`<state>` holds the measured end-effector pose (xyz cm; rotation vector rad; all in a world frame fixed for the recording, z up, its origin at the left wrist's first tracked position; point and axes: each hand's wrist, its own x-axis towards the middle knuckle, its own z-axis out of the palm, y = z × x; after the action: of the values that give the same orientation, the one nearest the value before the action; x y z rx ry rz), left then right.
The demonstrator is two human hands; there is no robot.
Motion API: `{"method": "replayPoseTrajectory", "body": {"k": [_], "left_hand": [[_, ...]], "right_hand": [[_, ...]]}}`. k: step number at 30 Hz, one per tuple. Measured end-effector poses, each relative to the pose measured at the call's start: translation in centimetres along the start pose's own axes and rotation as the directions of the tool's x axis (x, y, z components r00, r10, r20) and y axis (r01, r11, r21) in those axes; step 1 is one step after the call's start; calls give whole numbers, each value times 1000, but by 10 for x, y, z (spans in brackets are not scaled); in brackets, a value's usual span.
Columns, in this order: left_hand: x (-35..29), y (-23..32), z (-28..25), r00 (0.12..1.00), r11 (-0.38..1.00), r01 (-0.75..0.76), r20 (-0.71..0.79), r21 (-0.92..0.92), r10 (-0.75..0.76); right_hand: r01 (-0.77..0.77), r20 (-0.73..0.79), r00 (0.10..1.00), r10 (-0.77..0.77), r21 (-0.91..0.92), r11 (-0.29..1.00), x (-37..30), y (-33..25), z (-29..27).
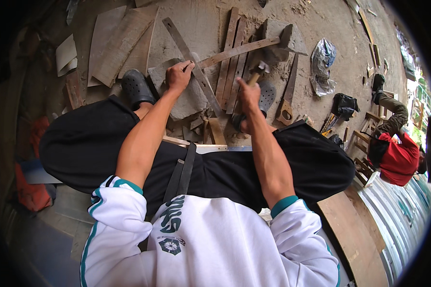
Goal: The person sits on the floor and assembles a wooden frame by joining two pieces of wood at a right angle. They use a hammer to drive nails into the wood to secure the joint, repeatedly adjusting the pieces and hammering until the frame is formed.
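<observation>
Nearest are the wearer's white sweatshirt with teal cuffs [215,239] and black cloth trousers [244,167], knees wide apart. Past the lap, the right hand [249,95] has its fingers wrapped around the pale wooden handle of a metal-headed hammer [255,78]. The left hand [178,77] is turned toward a long, grey-brown wooden strip with dark holes [205,87]; its fingers are curled in, thumb and forefinger brought together at the strip, though I cannot tell whether they pinch something small. That strip slants over a rough grey concrete block [182,103], and the hammer's head is to its right, well apart from it.

The 2 feet, in dark grey perforated clogs [138,87], stand on either side of the block. Right of the right clog lies a handsaw with a brown wooden handle [286,112]. A lighter brown flat wooden strip [239,51] runs from beside the holed strip to a second, chunkier concrete block [293,39], crossing over narrow dark-brown planks [226,57].

Farther off are wide weathered boards [122,45] at left, a crumpled silver plastic bag [323,67] at right, and, beyond it, 1 person in a red shirt [400,160].
</observation>
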<state>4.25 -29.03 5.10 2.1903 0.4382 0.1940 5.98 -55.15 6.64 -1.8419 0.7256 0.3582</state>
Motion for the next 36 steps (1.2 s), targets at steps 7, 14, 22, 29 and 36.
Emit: {"method": "replayPoseTrajectory", "body": {"k": [7, 14, 22, 29, 36], "left_hand": [[-2, 10, -1, 999, 998, 52, 10, -33, -52], [-4, 13, 0, 1000, 999, -2, -19, 44, 3], [-7, 4, 2, 981, 984, -164, -91, 68, 170], [-4, 1, 1, 972, 973, -225, -62, 44, 228], [-4, 2, -1, 953, 950, -297, -30, 95, 301]], "right_hand": [[209, 287, 950, -121, -300, 931, -46, 24, 30], [230, 284, 949, -135, -337, 913, -48, 35, 36], [323, 423, 897, -130, -427, 845, -74, -4, 18], [353, 491, 864, -111, -433, 829, -65, 27, 26], [340, 420, 892, -167, -378, 861, -70, 13, 14]]}}
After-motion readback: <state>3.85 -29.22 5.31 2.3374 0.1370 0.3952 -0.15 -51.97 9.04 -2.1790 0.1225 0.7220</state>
